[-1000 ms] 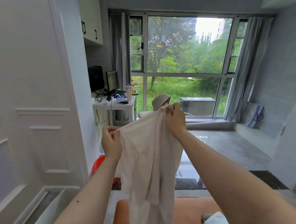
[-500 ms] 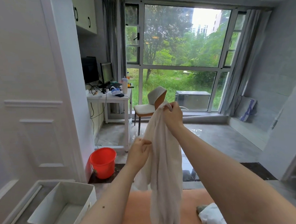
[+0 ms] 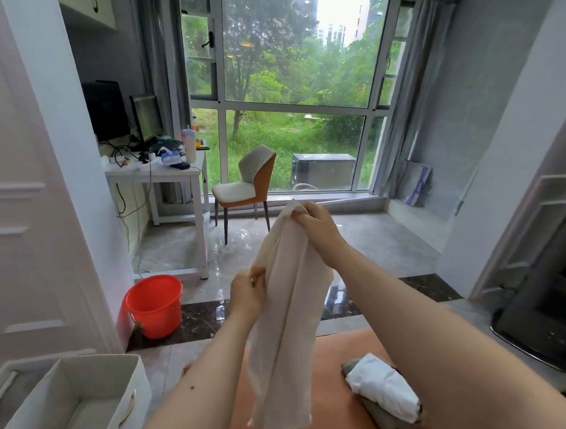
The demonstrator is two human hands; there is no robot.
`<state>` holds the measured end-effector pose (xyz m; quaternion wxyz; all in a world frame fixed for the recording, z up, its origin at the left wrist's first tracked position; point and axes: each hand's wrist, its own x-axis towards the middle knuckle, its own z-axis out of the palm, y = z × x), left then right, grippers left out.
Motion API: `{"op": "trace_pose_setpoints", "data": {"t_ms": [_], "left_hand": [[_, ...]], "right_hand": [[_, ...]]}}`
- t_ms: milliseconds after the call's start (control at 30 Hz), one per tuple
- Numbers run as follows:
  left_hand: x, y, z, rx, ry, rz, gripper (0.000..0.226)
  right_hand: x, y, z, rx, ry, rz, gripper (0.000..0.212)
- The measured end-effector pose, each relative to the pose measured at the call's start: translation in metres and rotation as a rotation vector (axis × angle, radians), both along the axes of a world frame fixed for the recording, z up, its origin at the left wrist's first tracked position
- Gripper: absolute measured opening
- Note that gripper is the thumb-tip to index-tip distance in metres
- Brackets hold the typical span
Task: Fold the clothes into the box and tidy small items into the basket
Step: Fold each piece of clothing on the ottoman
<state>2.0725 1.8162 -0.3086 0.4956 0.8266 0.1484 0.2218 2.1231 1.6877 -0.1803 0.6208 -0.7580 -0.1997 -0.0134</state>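
the right hand (image 3: 312,227) pinches the top of the pale garment (image 3: 288,312) and holds it high, most likely so the cloth hangs long and straight over the orange surface (image 3: 347,345) ready for a fold, while the left hand (image 3: 248,293) sits lower, fingers curled onto the garment's left edge to gather it in. down at the lower left corner the white box (image 3: 88,395) waits open, with folded clothes (image 3: 383,392) already lying near the surface's right edge, so neither hand is spread wide: both are closed on fabric.
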Motion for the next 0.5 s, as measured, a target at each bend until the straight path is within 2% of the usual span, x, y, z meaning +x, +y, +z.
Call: {"op": "trace_pose_setpoints", "data": {"t_ms": [133,233,367,500], "left_hand": [[0.001,-0.014,-0.010,-0.103,0.008,-0.122,0.022],[0.002,-0.027,-0.019,-0.114,0.041,-0.180,0.020],[0.008,-0.042,-0.033,-0.019,0.078,-0.200,0.019],[0.013,-0.036,-0.045,0.035,0.156,-0.120,0.025]], "right_hand": [[0.000,-0.012,-0.008,-0.012,0.006,-0.036,0.025],[-0.001,-0.017,-0.012,-0.047,0.005,-0.036,0.013],[-0.002,-0.021,-0.018,-0.065,0.020,-0.037,0.012],[-0.001,-0.028,-0.028,-0.088,0.016,-0.101,0.017]]}}
